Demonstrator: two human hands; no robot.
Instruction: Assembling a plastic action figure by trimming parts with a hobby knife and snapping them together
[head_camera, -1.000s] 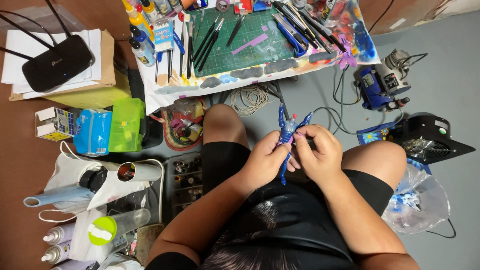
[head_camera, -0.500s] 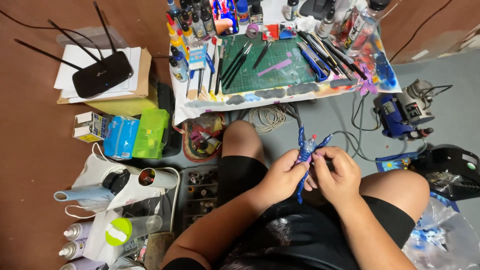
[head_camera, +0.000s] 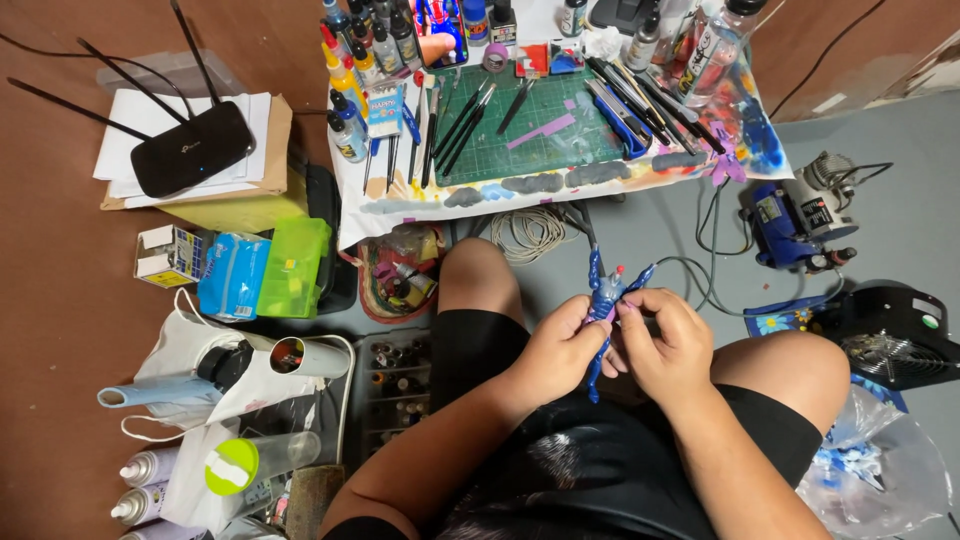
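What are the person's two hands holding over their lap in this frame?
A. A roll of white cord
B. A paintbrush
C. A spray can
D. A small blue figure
D: both the left hand and the right hand grip a small blue figure, whose raised arms stick up above the fingers.

Blue toy figure, held upright above the lap

The blue figure (head_camera: 603, 300) is a slender, glossy moulded model with a purple tint on the torso and small red marks at the head. Both arms are raised outward in a V. One leg points straight down below the hands. The torso is partly covered by fingers; the head faces away toward the table.
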